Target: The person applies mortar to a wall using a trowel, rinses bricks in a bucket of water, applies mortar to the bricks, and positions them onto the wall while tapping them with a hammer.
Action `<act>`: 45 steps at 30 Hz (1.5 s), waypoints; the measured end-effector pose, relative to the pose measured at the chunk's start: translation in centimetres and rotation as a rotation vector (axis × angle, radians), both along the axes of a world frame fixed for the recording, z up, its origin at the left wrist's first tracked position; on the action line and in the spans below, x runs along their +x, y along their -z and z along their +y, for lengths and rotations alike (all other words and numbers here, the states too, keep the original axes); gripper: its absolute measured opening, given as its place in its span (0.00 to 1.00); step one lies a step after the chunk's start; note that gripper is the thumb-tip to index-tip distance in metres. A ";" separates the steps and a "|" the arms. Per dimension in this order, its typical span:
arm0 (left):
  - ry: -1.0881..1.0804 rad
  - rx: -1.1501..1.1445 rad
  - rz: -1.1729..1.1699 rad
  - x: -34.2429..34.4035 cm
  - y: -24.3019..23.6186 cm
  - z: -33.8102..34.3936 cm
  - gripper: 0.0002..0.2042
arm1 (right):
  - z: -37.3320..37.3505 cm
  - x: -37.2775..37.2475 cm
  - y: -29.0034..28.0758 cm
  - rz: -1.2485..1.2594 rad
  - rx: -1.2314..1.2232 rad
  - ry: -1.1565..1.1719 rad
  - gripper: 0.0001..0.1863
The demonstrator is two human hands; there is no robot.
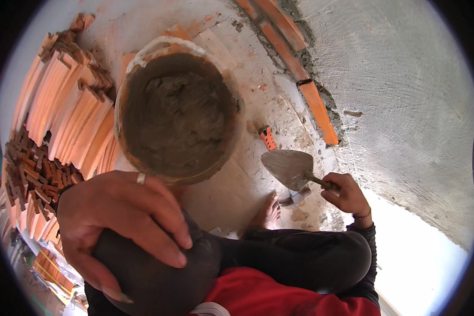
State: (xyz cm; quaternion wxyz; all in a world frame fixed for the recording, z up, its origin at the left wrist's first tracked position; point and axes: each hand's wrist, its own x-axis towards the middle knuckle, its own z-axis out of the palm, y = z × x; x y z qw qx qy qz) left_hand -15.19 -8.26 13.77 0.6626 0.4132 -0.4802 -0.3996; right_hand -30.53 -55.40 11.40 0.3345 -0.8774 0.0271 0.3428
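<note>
My right hand [350, 195] is closed round the handle of a pointed masonry trowel [288, 167]. Its grey, mortar-smeared blade points left, above the floor. My left hand [124, 210], with a ring on one finger, rests over my bent left knee, fingers apart and holding nothing. Beyond that knee stands a round bucket [236, 126] with grey wet mortar [184, 116] inside. Partly hidden beneath the trowel lies what looks like a hammer, with an orange spotted grip [267, 138] and a metal head [297, 197].
Narrow terracotta strips [319, 113] are set in mortar along the foot of a grey rendered wall [405, 95] on the right. Stacks of terracotta pieces [68, 100] line the left side. My bare foot [268, 211] is close to the metal head.
</note>
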 end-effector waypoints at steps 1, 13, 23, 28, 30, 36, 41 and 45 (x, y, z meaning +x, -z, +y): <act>0.011 -0.028 -0.017 0.3 0.4 0.1 0.27 | 0.1 0.4 -1.2 0.013 -0.031 -0.006 0.12; -0.011 -0.304 0.049 1.3 3.4 2.2 0.24 | 8.3 6.9 -11.4 0.143 -0.249 -0.006 0.12; -0.159 -0.402 0.184 0.5 5.2 4.9 0.22 | 17.1 10.2 -11.4 -0.219 -0.318 -0.280 0.13; -1.044 -0.266 0.489 -1.9 9.0 6.2 0.15 | 19.2 10.7 -11.0 -0.065 -0.389 -0.329 0.12; -1.295 0.016 0.515 -1.9 9.4 6.8 0.15 | 20.4 11.0 -10.8 -0.090 -0.439 -0.392 0.12; -1.467 0.310 0.657 -1.4 11.9 5.1 0.14 | 21.8 11.3 -9.7 -0.200 -0.495 -0.425 0.11; -1.342 0.335 0.844 -0.8 12.5 3.9 0.16 | 21.9 11.3 -9.4 -0.131 -0.535 -0.405 0.11; -1.332 0.375 0.862 -0.4 13.5 3.6 0.17 | 21.7 11.3 -9.2 -0.167 -0.519 -0.401 0.11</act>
